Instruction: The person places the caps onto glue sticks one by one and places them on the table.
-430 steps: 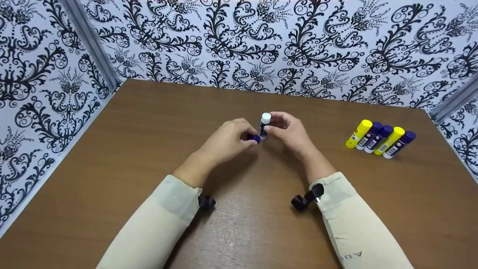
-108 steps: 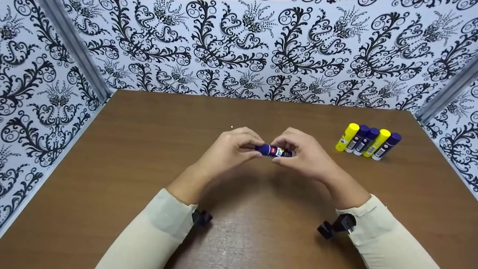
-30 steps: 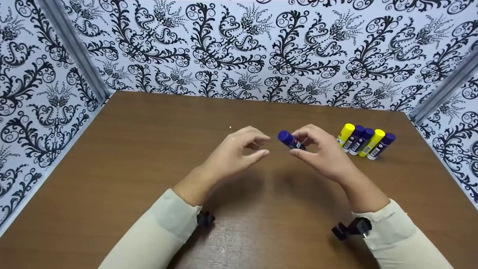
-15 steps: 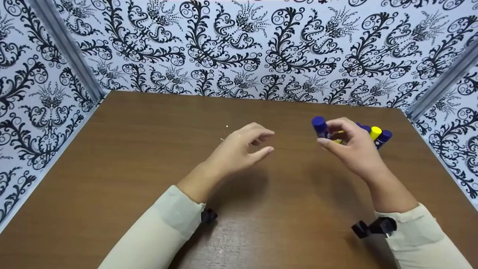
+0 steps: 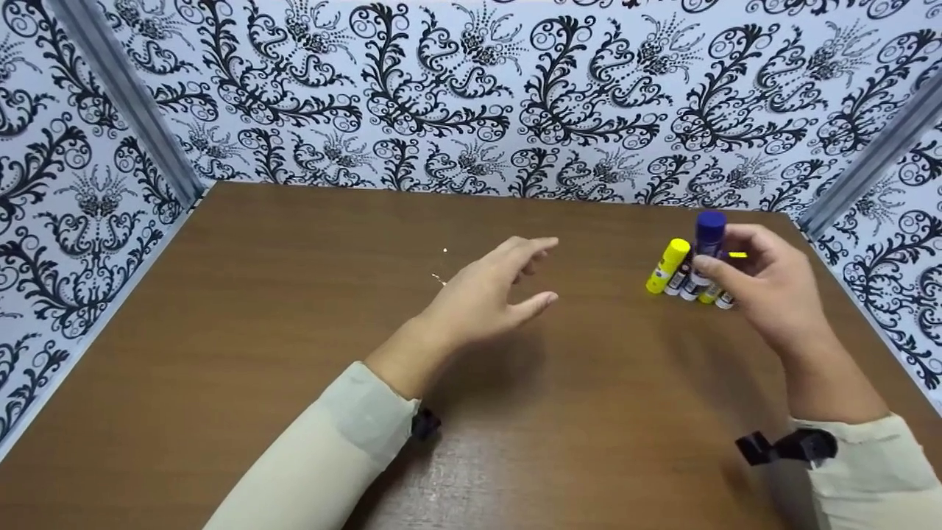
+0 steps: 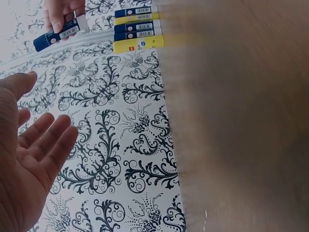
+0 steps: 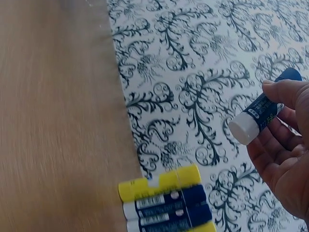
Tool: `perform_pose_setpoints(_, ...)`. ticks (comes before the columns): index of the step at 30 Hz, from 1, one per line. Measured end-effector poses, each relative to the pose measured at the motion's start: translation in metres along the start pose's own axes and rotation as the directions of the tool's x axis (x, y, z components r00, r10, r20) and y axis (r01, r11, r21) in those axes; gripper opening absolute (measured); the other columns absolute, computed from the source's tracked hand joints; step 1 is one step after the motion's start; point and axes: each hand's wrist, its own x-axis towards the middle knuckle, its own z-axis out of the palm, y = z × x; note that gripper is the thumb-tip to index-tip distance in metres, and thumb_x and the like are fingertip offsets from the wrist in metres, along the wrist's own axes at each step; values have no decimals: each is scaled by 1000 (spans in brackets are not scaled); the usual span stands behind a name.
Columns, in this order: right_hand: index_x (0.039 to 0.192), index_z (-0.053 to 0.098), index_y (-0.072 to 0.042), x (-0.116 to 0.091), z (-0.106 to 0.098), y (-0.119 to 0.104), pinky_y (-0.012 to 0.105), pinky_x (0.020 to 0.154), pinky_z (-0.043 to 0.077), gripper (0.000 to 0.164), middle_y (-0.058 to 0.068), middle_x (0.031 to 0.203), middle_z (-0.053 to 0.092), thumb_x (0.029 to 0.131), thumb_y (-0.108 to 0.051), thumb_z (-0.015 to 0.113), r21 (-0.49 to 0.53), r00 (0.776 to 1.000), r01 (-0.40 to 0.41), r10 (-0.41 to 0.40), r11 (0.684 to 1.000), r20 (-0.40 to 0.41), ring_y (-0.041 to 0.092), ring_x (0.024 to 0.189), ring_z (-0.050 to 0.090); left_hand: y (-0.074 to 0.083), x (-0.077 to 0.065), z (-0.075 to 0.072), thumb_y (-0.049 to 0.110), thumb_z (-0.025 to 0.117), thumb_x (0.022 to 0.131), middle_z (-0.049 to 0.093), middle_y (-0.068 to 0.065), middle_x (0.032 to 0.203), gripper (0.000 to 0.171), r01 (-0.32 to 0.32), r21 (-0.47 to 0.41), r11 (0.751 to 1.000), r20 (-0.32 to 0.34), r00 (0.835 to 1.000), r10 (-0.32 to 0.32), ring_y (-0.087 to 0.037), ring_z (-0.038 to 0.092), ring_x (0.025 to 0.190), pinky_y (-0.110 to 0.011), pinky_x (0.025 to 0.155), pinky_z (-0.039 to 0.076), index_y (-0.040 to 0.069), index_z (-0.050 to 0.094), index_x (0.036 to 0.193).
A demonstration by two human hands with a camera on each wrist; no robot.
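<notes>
Blue glue stick upright in right hand; cap up, base down

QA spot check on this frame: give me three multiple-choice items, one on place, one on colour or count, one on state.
1. Where is the row of glue sticks?
A. far right of the table
B. near left corner
C. table centre

2. What colour is the cap of the held glue stick?
A. yellow
B. blue
C. red

3. What is the left hand doing?
A. gripping a cap
B. pressing the table
C. hovering, holding nothing

Key: 1 A, the row lies by the right hand. 2 B, head view shows it. 3 C, its fingers are relaxed.
</notes>
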Motion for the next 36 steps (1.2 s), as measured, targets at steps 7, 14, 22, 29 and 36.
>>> perform_pose_setpoints(7,120,68,-16,4,-21,18,9,78,57,28,-15,102,70,94,-8,77,70,996,-39,44,997,-74,1,89,68,2,6,3,39,69,100,58,0,141,66,-15,40,999,16,1000,14,-13,64,124,-33,104,56,18,42,157)
perform_pose_setpoints(14,114,71,-13,6,-35,33,7,80,56,30,-7,100,73,89,1,78,369,975,-38,115,929,-189,5,91,68,6,11,9,40,68,101,58,-2,140,67,-32,44,999,32,999,30,-14,61,124,-33,108,53,16,42,157)
perform_pose_setpoints(22,119,72,-11,10,-54,52,7,82,55,35,-8,100,75,87,0,81,473,921,-108,267,875,-284,6,95,67,9,16,17,40,68,100,57,-2,139,70,-30,37,999,71,997,28,-15,59,125,-33,110,51,16,39,159)
perform_pose_setpoints(29,114,73,-14,12,-63,72,5,81,54,30,-12,98,73,88,-2,80,424,898,-184,327,887,-294,3,93,66,6,16,22,42,68,100,57,-3,137,71,-22,45,999,99,995,17,-15,58,123,-33,112,50,15,40,159)
perform_pose_setpoints(36,107,68,-18,11,-66,97,6,74,55,27,-14,92,71,89,-1,79,388,909,-265,363,883,-205,1,86,64,8,16,26,44,69,99,57,-4,135,73,-6,42,999,131,991,1,-17,58,123,-33,112,49,15,39,159)
